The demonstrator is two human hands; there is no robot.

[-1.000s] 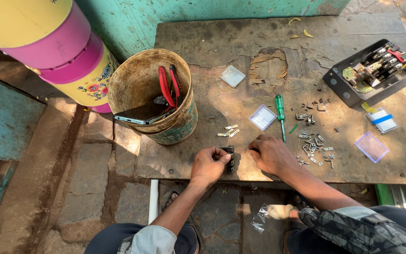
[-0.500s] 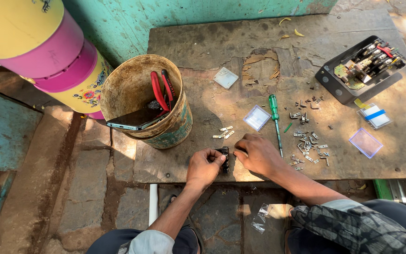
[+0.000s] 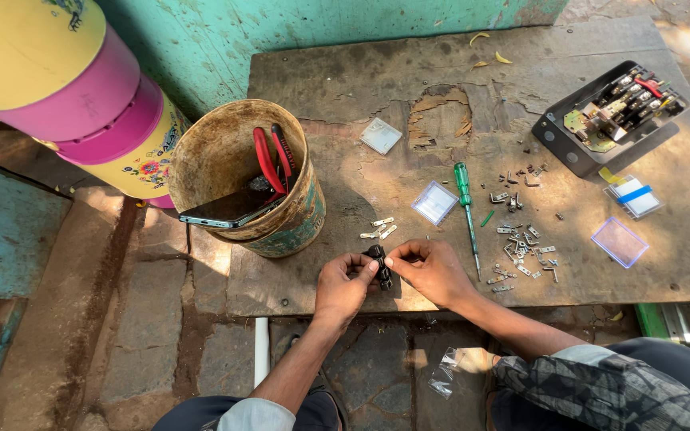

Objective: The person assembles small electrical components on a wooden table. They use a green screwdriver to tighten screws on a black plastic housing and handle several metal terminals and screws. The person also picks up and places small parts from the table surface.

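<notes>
My left hand [image 3: 342, 286] and my right hand [image 3: 433, 270] meet over the near edge of a worn wooden board [image 3: 345, 88]. Between their fingertips they pinch a small black part [image 3: 378, 264]. The left hand grips its lower end, while the right thumb and forefinger close on its upper right side. Just beyond the part lie a few small metal strips [image 3: 380, 230]. A green-handled screwdriver [image 3: 466, 209] lies on the board to the right of my right hand.
A dirty bucket [image 3: 243, 182] holding red pliers [image 3: 271, 158] and a phone stands at the left. Scattered screws and metal bits [image 3: 521, 239], small clear plastic boxes [image 3: 618, 241] and an open black electrical unit [image 3: 615, 113] lie to the right. Stacked yellow and pink drums [image 3: 65, 88] are far left.
Both hands have stayed together on the small black part at the board's edge. The view has shifted slightly and the right fingers have closed further onto the part.
</notes>
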